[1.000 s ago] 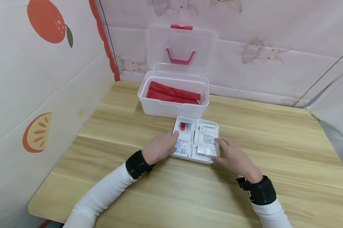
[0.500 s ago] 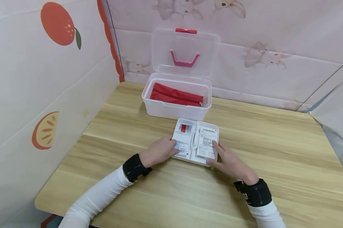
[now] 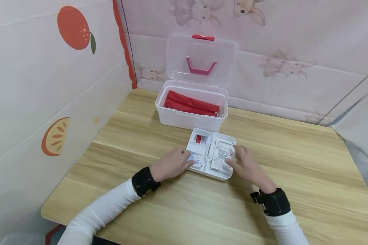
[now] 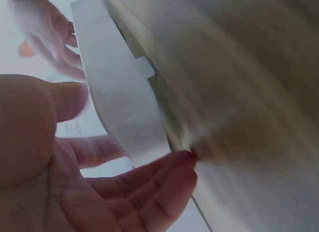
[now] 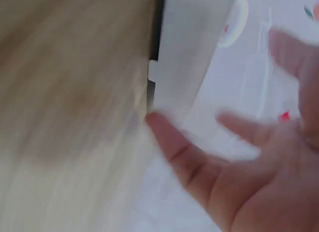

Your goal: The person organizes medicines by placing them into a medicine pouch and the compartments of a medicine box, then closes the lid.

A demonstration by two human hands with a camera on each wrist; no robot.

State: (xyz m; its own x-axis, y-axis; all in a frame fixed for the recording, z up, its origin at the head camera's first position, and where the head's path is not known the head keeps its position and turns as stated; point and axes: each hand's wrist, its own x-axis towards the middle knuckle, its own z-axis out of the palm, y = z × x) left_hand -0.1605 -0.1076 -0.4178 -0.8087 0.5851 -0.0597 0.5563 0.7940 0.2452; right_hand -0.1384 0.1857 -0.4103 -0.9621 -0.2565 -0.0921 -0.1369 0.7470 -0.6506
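A white compartment tray [image 3: 214, 175] lies on the table. Its left side holds a red-marked packet [image 3: 201, 139] and a blue-and-white packet [image 3: 197, 160]; on the right is a clear-wrapped packet with a printed sheet [image 3: 222, 156]. My left hand [image 3: 171, 164] grips the tray's left edge, thumb over the rim and fingers round the near corner, as the left wrist view shows. My right hand [image 3: 250, 169] is at the right edge, thumb above the printed packet. In the right wrist view its fingers are spread, one fingertip right at the tray's side wall [image 5: 184, 52].
Close behind the tray stands a clear plastic box [image 3: 188, 119], its lid [image 3: 178, 56] raised against the wall. A red zippered pouch [image 3: 190, 103] lies inside it. Printed wall sheets border the wooden table [image 3: 297, 156] at the back and left.
My right hand has shifted: its thumb has come up from the tray's near edge to above the printed packet. My left hand keeps its place at the left edge.
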